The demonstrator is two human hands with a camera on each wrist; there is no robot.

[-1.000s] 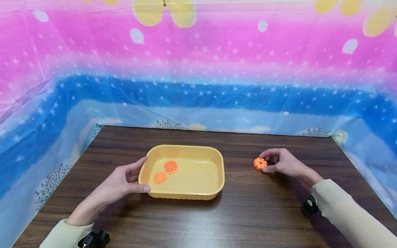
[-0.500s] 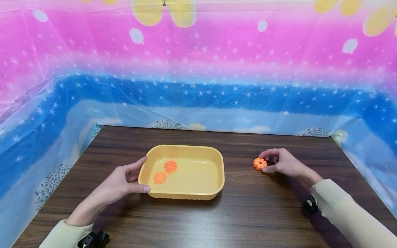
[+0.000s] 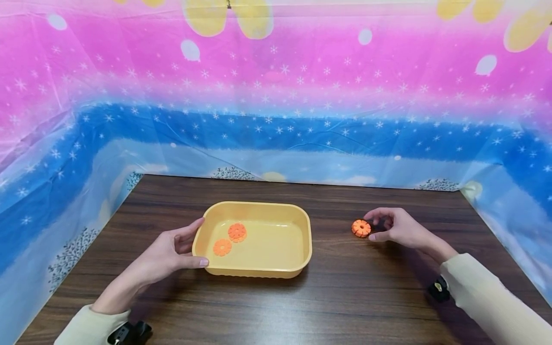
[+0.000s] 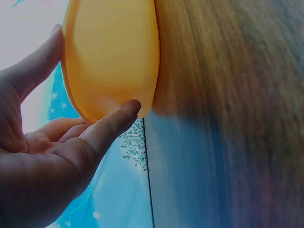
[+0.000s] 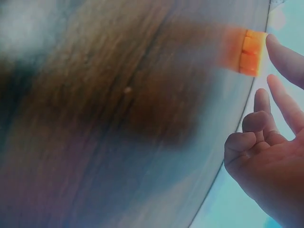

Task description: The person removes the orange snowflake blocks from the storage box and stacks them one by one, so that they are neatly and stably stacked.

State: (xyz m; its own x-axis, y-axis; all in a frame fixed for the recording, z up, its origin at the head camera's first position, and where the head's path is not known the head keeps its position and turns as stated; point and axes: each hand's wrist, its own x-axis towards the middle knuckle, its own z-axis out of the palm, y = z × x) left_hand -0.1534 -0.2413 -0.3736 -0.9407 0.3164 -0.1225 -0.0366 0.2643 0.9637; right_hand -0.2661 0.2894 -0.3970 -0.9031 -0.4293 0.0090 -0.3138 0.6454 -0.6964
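Observation:
A yellow plastic basin (image 3: 271,239) stands on the table at centre left. My left hand (image 3: 159,254) holds its left end, thumb at the near corner and fingers at the far side; the left wrist view shows the fingers against the basin wall (image 4: 111,61). Inside lie several orange notched flower-shaped discs (image 3: 222,247), some overlapping. To the right of the basin, a short stack of orange notched discs (image 3: 361,228) rests on the table. My right hand (image 3: 398,227) is just right of it, thumb and fingers parted, holding nothing. The right wrist view shows the stack (image 5: 252,53) near the fingertips.
The dark wood-grain table (image 3: 276,311) extends around the basin. A pink and blue patterned cloth (image 3: 280,120) hangs along the back and both sides. A dark device is strapped at each wrist.
My right hand has let go of the orange disc stack and drawn slightly to the right. The stack stays on the table. The left hand and basin have not moved.

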